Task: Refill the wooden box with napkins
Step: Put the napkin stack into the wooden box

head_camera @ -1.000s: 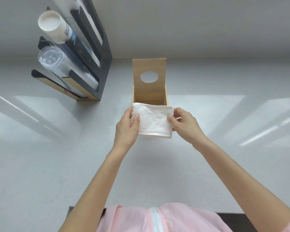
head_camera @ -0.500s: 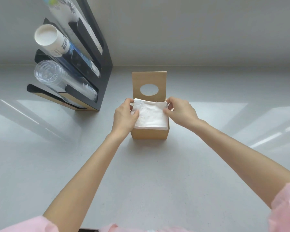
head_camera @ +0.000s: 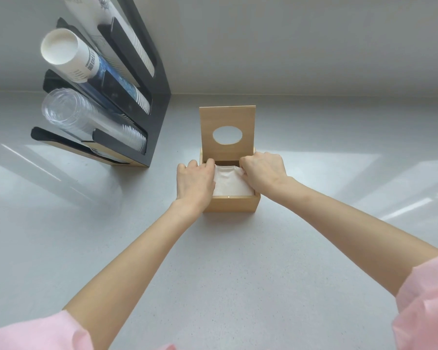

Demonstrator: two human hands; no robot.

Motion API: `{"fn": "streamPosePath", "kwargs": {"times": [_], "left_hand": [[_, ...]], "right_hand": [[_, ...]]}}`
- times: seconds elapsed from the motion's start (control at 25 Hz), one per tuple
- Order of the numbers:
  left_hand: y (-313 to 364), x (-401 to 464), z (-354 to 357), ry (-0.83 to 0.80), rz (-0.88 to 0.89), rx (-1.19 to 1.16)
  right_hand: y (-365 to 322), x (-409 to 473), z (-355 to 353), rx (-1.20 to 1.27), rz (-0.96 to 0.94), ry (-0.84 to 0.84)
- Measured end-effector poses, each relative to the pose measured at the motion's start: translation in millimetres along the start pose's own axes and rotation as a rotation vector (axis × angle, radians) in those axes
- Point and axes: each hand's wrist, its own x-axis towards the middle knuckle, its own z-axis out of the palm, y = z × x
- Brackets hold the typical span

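Both hands, left [head_camera: 196, 181] & right [head_camera: 263, 173], press napkins [head_camera: 232, 184] into open wooden box [head_camera: 232, 204].

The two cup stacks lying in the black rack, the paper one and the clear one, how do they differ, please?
The paper cups are opaque white with blue print; the clear plastic cups are see-through and unprinted. The paper stack sits in a higher slot of the black rack, the clear stack in the slot below it. Both lie tilted, open mouths pointing out towards the camera.
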Motion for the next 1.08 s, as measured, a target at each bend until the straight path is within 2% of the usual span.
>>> {"fn": "streamPosePath", "kwargs": {"times": [0.36, 0.52, 0.64, 0.76, 0.88, 1.0, 1.08], "left_hand": [[2, 9, -1, -0.179, 0.047, 0.112], [3, 6, -7, -0.176, 0.059, 0.123], [7, 3, -17, -0.091, 0.053, 0.172], [9, 7, -24, -0.067, 0.12, 0.127], [11, 9, -22, -0.274, 0.232, 0.119], [12, 13, -19, -0.477, 0.273, 0.281], [10, 16, -15, -0.606, 0.275, 0.277]], "right_hand": [[-4, 2, 2, -0.041, 0.031, -0.107], [1, -4, -1, 0.028, -0.009, -0.014], [6, -13, -9, 0.097, -0.044, 0.112], [5, -21, -11, 0.078, -0.177, 0.16], [-5, -24, -1, 0.016, -0.203, 0.004], [-6, -19, 5, -0.055, -0.155, -0.276], [-5, -18, 8, -0.106, -0.196, -0.378]]}}
